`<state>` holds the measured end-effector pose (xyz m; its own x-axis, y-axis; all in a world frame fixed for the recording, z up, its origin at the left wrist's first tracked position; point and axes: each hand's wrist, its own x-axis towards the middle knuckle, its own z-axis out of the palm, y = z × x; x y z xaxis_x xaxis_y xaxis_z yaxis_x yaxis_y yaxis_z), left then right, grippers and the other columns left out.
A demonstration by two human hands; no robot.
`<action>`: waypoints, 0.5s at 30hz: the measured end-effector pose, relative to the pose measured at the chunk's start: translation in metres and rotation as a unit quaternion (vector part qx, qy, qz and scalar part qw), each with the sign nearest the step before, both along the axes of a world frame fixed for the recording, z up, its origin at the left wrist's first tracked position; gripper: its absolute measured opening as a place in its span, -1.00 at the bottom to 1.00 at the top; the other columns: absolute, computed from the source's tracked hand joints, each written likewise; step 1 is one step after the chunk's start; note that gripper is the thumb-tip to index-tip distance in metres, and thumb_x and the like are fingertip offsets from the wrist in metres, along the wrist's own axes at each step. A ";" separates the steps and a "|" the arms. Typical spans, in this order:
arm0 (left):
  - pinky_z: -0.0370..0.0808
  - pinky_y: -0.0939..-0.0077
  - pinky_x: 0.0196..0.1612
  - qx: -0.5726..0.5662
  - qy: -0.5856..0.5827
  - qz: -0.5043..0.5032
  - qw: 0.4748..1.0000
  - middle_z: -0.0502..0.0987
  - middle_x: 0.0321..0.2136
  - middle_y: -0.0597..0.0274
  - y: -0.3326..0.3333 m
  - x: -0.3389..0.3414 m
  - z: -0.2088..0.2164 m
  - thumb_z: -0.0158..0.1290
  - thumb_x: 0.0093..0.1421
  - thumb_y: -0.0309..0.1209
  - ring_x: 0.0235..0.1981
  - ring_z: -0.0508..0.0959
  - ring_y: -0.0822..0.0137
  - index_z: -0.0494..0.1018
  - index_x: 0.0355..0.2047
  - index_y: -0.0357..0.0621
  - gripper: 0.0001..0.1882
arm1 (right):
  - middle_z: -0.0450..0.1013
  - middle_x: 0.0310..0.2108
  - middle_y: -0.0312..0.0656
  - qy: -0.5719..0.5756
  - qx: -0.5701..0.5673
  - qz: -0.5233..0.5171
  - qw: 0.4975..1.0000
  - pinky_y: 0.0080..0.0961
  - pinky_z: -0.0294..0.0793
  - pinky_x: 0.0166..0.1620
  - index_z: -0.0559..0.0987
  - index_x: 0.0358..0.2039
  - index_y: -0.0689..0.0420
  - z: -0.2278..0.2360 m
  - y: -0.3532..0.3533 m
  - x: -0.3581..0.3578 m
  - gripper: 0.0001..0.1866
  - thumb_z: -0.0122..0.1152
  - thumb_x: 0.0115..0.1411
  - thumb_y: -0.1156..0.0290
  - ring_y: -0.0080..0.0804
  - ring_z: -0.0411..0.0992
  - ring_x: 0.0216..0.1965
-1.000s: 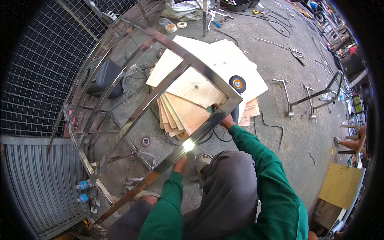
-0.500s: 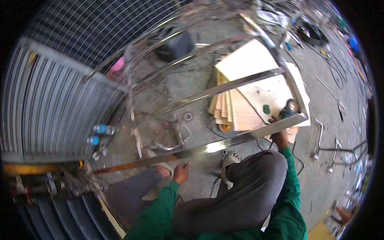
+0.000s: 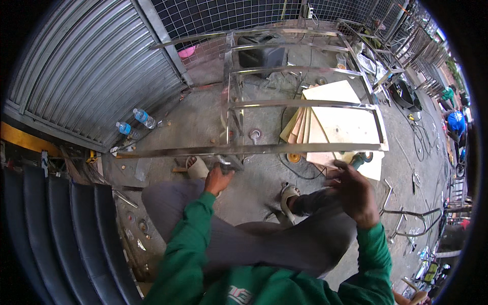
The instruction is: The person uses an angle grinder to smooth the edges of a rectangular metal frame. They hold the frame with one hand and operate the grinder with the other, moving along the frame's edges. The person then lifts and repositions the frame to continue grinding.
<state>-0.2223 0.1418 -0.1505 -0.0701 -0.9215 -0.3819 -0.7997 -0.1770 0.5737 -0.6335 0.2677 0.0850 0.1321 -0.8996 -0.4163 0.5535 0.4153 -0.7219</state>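
Note:
A rectangular frame of shiny metal tube with several crossbars (image 3: 305,105) stretches out in front of me; its near bar passes just beyond my hands. My left hand (image 3: 218,181) is closed at a short metal piece under that bar, left of the middle, its fingertips partly hidden. Blurred by motion, my right hand (image 3: 356,192) is raised over my right knee, fingers apart and nothing visible in them. Just beyond it, an angle grinder (image 3: 360,159) with a green body rests on fanned-out plywood sheets (image 3: 351,122), partly under the frame's near right corner.
Two water bottles (image 3: 144,118) stand by the corrugated metal shutter (image 3: 96,71) on the left. A black padded seat (image 3: 66,234) is at lower left. Bent metal tubing (image 3: 417,216) and cables (image 3: 422,137) lie on the right, with a black tub (image 3: 405,95) farther off.
My right hand has come back from beside the grinder and the frame's corner. My left hand has moved up to the near bar, which now lies more level across the view. The view has shifted.

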 end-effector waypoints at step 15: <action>0.51 0.08 0.20 0.070 -0.091 0.021 0.993 0.53 0.12 -0.26 -0.004 0.014 -0.030 0.30 0.12 -0.02 0.16 0.53 -0.19 0.29 0.30 -0.35 -0.11 | 0.38 0.24 -0.08 -0.164 0.055 -0.125 0.977 -0.11 0.24 0.38 0.50 -0.01 0.03 -0.120 -0.118 0.127 -0.68 0.27 0.35 0.16 -0.11 0.32 0.26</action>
